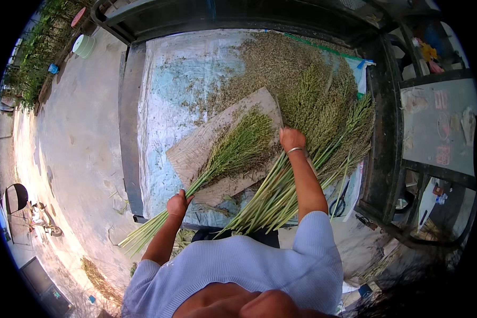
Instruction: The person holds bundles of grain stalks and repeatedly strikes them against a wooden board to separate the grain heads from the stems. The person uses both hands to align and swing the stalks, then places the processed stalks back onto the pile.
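Observation:
My left hand [179, 203] is closed around the stems of a bundle of broomcorn stalks [238, 139]. Its bushy green seed heads lie fanned across a worn, flat, grey-brown board [193, 148], and the cut stem ends stick out past my left forearm. At the board's right edge my right hand [292, 139] is closed in a fist, a bracelet on its wrist. Whatever its fingers hold is hidden. Beneath and beyond my right forearm rests a larger pile of broomcorn [315, 114], stems pointing toward me.
Loose seeds [270, 55] are scattered over a pale blue-white sheet [167, 69] under the board. A dark metal frame [384, 132] borders the sheet at the back and right. Black-handled scissors [339, 202] lie near the right front corner. A pale green bucket [84, 46] stands far left.

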A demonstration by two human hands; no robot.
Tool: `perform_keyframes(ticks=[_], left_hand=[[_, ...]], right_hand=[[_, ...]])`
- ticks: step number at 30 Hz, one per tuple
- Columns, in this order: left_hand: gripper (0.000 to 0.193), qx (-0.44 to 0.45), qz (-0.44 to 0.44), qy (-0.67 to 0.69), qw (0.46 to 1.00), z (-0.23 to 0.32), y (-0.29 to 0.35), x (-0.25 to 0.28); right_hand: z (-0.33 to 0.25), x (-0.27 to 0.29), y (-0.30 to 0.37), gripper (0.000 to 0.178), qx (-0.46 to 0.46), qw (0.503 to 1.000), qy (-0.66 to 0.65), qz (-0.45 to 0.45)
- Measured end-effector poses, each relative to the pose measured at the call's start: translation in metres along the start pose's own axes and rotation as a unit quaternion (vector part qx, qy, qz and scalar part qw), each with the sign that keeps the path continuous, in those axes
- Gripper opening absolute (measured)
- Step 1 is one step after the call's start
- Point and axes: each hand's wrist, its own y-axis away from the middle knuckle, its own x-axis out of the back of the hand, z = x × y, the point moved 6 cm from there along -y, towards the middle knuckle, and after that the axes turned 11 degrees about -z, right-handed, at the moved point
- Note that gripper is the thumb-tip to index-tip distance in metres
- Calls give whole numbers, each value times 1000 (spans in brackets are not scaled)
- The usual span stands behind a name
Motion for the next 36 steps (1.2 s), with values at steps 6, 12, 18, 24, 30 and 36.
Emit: perform_keyframes(ticks=[6,12,18,24,30,36], left_hand=[[42,-3,29,-14,999,5,0,-5],[39,-5,26,-19,999,1,-6,6],[37,-20,12,15,1000,1,-5,-2],[38,0,20,-20,1000,5,-8,5],[38,-16,12,5,1000,-6,-12,-9],[42,-120,-66,189,972,6,-8,-19]], right_hand=[[-132,4,114,29,325,935,-64,128],[-90,-26,53,35,194,980,-6,-49],[-11,15,29,39,20,995,-53,78],[-180,-15,132,32,400,912,-72,53],[-12,-17,25,41,83,996,5,12],[-9,26,82,34,72,985,-112,113]])
